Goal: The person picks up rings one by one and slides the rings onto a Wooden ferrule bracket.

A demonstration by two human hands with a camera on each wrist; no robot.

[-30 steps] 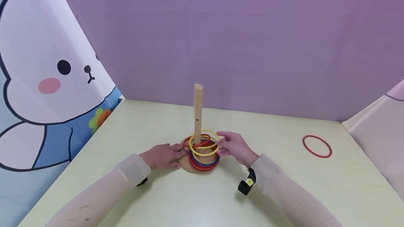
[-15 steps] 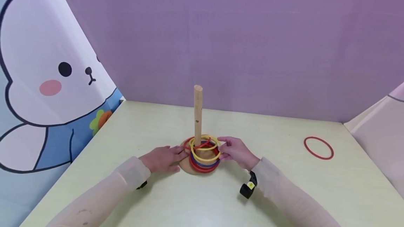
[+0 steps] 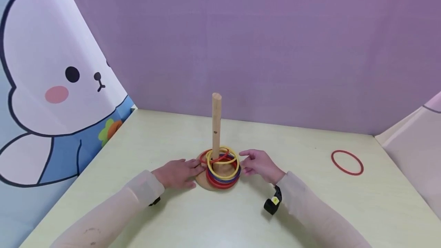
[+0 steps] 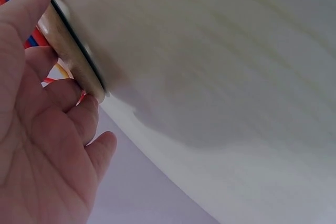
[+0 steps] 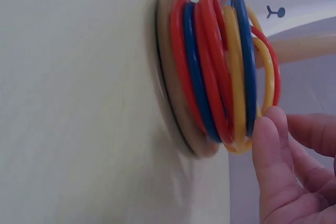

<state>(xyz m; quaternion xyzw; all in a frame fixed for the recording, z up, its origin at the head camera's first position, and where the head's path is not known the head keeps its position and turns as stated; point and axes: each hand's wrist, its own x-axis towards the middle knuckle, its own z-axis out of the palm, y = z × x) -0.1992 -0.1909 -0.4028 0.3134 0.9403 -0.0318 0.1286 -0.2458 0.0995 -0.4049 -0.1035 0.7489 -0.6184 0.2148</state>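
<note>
A round wooden base [image 3: 205,181] with an upright peg [image 3: 216,121] stands mid-table, with red, blue and yellow rings stacked loosely round the peg. My left hand [image 3: 177,173] rests on the base's left side, fingers extended over its rim [image 4: 79,69]. On the right, my right hand [image 3: 260,165] is beside the stack, its fingertips by the edge of a yellow ring [image 3: 209,163] lying tilted on top. Seen from the right wrist, thumb and fingers are close to the yellow and blue rings [image 5: 244,61]; whether they touch is hard to tell.
A single red ring [image 3: 347,162] lies flat on the pale table [image 3: 296,141] toward the right. Purple cloth [image 3: 275,49] hangs behind the table, and a cartoon-printed cloth [image 3: 38,60] hangs along the left side.
The yellow ring by my right hand has come down onto the stack and is released. My right hand has drawn slightly rightward. My left hand stays on the base.
</note>
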